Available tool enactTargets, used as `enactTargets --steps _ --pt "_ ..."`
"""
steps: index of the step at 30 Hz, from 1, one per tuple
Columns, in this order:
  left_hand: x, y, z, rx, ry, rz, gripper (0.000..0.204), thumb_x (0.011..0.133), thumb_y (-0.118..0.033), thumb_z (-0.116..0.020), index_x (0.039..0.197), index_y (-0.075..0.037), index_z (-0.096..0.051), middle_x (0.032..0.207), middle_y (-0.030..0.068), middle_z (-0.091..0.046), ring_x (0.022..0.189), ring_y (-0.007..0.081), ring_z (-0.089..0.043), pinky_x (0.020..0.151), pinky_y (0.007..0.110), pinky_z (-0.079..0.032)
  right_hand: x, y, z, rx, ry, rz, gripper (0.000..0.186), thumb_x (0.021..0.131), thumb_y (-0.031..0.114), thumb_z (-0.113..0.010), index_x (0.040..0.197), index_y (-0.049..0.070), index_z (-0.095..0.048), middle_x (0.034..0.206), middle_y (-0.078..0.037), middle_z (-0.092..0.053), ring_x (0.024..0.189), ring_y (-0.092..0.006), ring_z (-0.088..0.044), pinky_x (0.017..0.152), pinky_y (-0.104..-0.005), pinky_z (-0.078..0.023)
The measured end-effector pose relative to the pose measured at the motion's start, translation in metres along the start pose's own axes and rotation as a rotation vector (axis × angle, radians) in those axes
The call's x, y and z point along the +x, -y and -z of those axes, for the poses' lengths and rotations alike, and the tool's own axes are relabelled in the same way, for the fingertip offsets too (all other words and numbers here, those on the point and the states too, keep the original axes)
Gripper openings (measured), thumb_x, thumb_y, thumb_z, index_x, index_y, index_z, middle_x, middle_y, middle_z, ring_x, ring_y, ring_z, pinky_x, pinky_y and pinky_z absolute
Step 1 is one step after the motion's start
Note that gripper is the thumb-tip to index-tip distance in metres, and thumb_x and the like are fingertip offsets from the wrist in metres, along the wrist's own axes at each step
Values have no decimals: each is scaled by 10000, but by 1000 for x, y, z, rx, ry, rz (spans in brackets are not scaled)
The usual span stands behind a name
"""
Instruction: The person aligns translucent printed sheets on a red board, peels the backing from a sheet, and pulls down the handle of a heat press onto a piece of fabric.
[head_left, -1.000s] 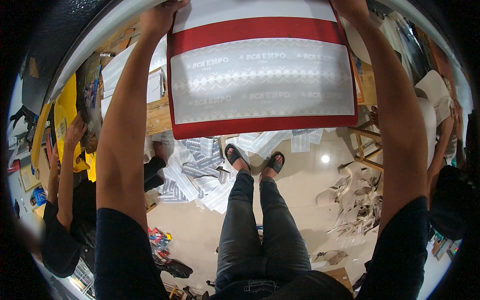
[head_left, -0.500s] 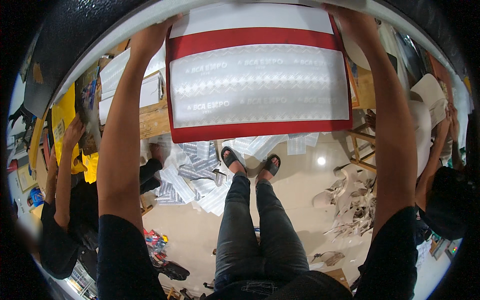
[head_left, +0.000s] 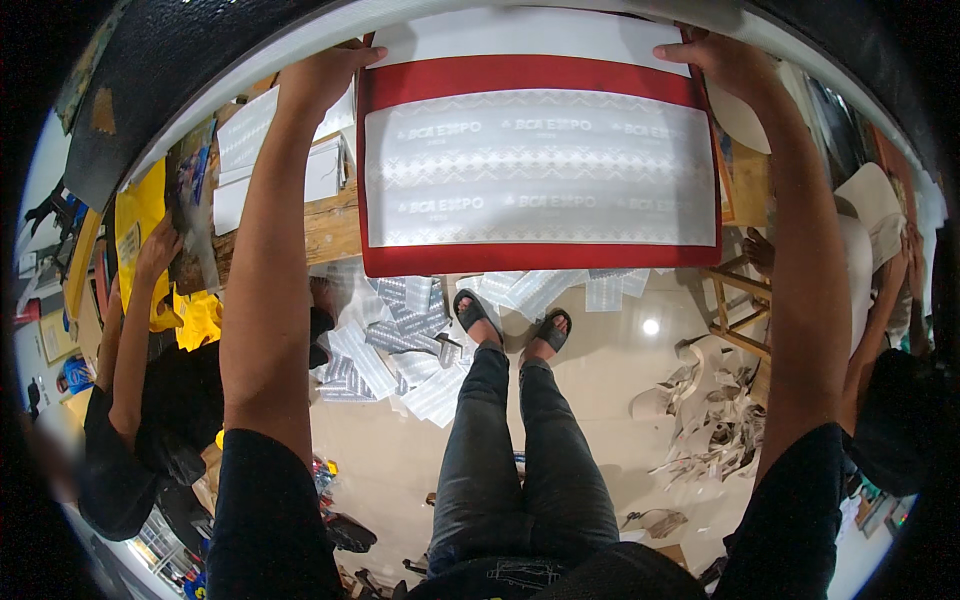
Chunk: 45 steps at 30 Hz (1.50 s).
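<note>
A red cloth (head_left: 540, 82) lies spread flat before me, its near edge hanging straight. On it rests a pale translucent film sheet (head_left: 540, 170) with rows of white lettering and a zigzag band. A second whitish sheet (head_left: 520, 38) covers the far part. My left hand (head_left: 325, 75) pinches the cloth's far left edge, thumb on top. At the far right corner my right hand (head_left: 735, 65) does likewise, its thumb pressing over the whitish sheet. The other fingers of both hands are partly hidden.
A dark slab with a pale rim (head_left: 240, 62) arches over the far side. White sheets (head_left: 322, 172) lie on a wooden table (head_left: 335, 222) at left. Patterned film sheets (head_left: 400, 330) litter the floor around my feet. Co-workers sit left and right; a wooden stool (head_left: 735, 315) stands right.
The whole view has shifted slightly, so cloth and arms sit farther right. My thumbs now show over the cloth's far edges, where the fingers were mostly hidden before.
</note>
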<state>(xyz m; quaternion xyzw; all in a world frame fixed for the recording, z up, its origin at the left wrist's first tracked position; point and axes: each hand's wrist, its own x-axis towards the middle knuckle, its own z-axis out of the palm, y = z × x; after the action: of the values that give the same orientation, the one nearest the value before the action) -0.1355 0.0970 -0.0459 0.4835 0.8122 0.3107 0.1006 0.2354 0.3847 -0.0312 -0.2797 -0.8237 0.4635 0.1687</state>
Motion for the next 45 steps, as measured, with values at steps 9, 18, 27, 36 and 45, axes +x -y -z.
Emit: enactTargets --steps 9,18,27,36,45 --pt "15 -35 31 -5 362 424 472 788 -447 -873 1060 -66 -813 806 50 -711 692 155 -608 651 328 -483 -2 -8 3 215 -53 -22 292 949 261 -752 1135 44 -694 1060 -70 -710 866 -141 -672 770 -252 -581" --pt "-1 -11 -5 110 45 -56 462 781 -403 -890 1076 -75 -751 1055 103 -720 868 225 -660 842 353 -522 -14 -34 11 576 -129 -26 298 951 274 -756 1140 52 -694 1068 -71 -714 872 -145 -675 775 -255 -587" --pt "-30 -52 -26 366 -24 -290 500 847 -461 -815 1217 -139 -719 1181 131 -743 1068 307 -730 917 403 -590 -15 -51 -1 802 -177 -16 305 953 287 -760 1145 59 -695 1075 -72 -718 878 -149 -678 779 -258 -592" --pt "-22 -30 -19 610 -117 -612 217 877 -271 -763 1039 -126 -767 1067 105 -762 884 306 -751 767 412 -614 -8 -73 6 830 -270 -51 312 955 300 -764 1150 66 -696 1083 -72 -723 884 -153 -682 784 -260 -598" --pt "-36 -22 0 332 -42 -558 154 844 -140 -791 965 -51 -757 976 106 -737 924 281 -711 875 393 -565 -50 27 -16 -90 -297 -84 221 895 279 -789 980 76 -766 875 -35 -727 706 -117 -622 691 -275 -528"
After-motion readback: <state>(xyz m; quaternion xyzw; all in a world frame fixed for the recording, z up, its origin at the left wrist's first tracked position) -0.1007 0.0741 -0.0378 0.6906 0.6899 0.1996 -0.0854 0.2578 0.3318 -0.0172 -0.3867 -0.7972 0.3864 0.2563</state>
